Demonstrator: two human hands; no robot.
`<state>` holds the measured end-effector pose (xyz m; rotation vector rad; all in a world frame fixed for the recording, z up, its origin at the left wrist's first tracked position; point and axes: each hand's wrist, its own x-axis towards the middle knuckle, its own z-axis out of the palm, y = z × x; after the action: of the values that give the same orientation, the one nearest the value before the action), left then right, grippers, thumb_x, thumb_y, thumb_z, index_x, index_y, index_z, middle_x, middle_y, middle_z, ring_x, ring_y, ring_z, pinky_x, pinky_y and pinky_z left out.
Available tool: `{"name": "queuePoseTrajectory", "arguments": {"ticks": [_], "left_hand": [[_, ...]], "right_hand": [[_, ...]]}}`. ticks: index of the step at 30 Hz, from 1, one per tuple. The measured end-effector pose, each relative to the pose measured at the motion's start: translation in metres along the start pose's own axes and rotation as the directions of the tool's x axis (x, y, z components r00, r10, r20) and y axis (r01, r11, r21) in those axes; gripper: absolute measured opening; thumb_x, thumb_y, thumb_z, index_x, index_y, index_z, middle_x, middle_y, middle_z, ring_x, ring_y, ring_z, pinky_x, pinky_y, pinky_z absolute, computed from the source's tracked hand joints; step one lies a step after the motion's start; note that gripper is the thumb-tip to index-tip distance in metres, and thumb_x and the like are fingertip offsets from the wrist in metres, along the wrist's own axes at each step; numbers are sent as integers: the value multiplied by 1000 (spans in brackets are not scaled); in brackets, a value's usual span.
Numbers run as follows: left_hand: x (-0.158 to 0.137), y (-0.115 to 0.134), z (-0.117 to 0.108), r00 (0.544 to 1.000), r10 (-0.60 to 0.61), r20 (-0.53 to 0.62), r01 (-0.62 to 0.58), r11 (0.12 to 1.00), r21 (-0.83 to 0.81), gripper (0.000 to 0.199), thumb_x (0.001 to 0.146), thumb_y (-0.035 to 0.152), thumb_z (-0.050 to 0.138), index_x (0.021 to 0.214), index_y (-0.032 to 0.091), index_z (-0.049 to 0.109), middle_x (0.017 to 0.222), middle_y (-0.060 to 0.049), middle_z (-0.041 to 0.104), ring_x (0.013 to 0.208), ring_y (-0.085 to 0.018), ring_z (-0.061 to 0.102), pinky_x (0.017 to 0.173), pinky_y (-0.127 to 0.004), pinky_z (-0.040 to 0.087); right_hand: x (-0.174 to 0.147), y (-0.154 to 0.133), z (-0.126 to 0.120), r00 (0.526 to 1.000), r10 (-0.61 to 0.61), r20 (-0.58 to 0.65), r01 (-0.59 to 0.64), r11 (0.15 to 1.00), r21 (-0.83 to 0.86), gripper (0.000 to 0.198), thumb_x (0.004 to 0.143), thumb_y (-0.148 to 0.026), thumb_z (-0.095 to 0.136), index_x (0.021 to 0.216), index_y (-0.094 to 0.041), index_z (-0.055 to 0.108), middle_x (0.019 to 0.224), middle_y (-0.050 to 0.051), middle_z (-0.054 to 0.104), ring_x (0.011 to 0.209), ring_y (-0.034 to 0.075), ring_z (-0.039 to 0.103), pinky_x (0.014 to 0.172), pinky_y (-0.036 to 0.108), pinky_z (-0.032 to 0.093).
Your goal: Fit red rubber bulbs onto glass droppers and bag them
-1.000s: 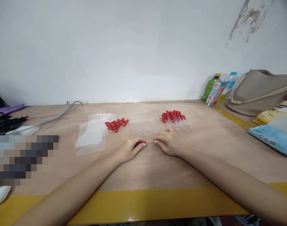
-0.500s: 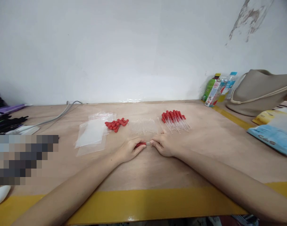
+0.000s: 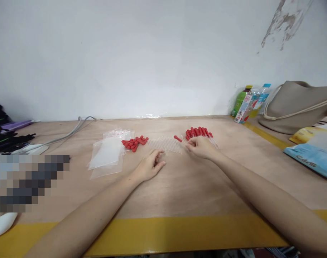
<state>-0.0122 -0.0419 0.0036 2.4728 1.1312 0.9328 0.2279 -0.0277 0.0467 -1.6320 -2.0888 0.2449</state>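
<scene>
My right hand (image 3: 199,146) pinches the clear tube end of a dropper with a red rubber bulb (image 3: 177,138). The bulb points up and left, just beside the right end of a row of clear glass tubes (image 3: 164,144). Close behind that hand lie several red-bulbed droppers (image 3: 197,132) side by side, their tubes partly hidden. My left hand (image 3: 152,165) rests on the table in front of the tube row, fingers curved and apart, holding nothing I can see. A pile of loose red rubber bulbs (image 3: 135,143) sits at the left end of the row.
Clear zip bags (image 3: 105,156) lie left of the bulbs. Grey cable (image 3: 72,128) crosses the table (image 3: 174,197) at the back left. Bottles (image 3: 244,104), a grey bag (image 3: 294,107) and a blue packet (image 3: 308,161) stand or lie at the right. Yellow tape (image 3: 163,233) lines the front edge.
My hands were together on one dropper. The left has let go of its red bulb and opened; the right has carried the dropper up and right toward the other droppers.
</scene>
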Motion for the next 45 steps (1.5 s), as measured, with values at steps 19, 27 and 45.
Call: {"name": "queuePoseTrajectory", "arguments": {"ticks": [19,27,45], "left_hand": [[2,6,-2,1000,6,29,-7,1000,18,19,80,29,51,94,18,58,78,-1,50,64,-11,49,62,-25,44],[6,-25,-17,970,-7,-241,99,922,373,13,80,28,51,81,17,59,81,-6,53,84,-21,50,76,-34,41],[21,-62,-36,971,-45,-234,201,682,704,16,84,22,47,84,19,62,101,-9,59,97,-28,44,79,-44,29]], "right_hand": [[45,13,36,930,322,-175,-360,892,-272,36,80,-42,39,75,-15,63,75,11,64,79,25,57,77,40,26],[44,-2,45,961,244,-128,-273,909,-316,26,78,-32,43,81,-14,61,81,13,65,79,26,59,77,40,23],[46,-2,51,935,260,-240,-327,893,-308,35,82,-33,33,89,-10,59,83,15,65,77,25,59,76,38,23]]}}
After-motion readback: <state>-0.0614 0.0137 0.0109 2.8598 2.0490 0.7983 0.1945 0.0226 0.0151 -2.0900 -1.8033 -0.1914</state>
